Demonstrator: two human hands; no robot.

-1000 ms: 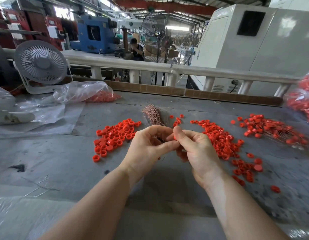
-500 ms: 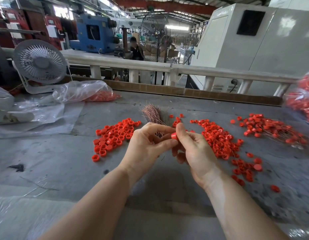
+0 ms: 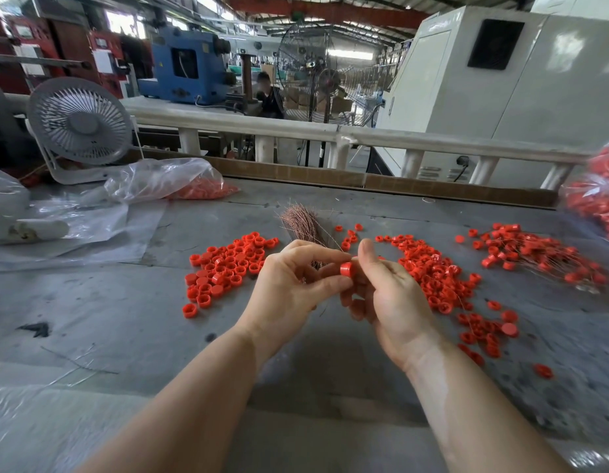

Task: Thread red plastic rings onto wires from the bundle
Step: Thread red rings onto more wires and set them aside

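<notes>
Two bare hands meet above the grey, scuffed desk (image 3: 91,302). One small red plastic ring (image 3: 347,269) sits between them: the right hand (image 3: 388,298) has its grip clamped on the ring, thumb up and the fingers (image 3: 352,303) curled beneath. The left hand (image 3: 289,288) has its grip closed round the lower end of one bundle of thin copper-coloured wires (image 3: 301,221), whose fanned tips point away from the person; its forefinger and thumb reach toward the ring. Whether a wire already passes through the ring cannot be told.

Loose red rings lie in three groups, each too crowded to count: a left cluster of red rings (image 3: 228,268) beside the left hand, a long middle scatter of red rings (image 3: 443,288) running down past the right hand, and a far right heap of red rings on thin wires (image 3: 538,254).

Two clear plastic bags hold more red pieces: a crumpled clear bag (image 3: 166,180) at the back left, with red pieces gathered at its right end, and a full clear bag (image 3: 593,196) at the right edge. One small white desk fan (image 3: 79,122) stands behind the crumpled bag.
</notes>
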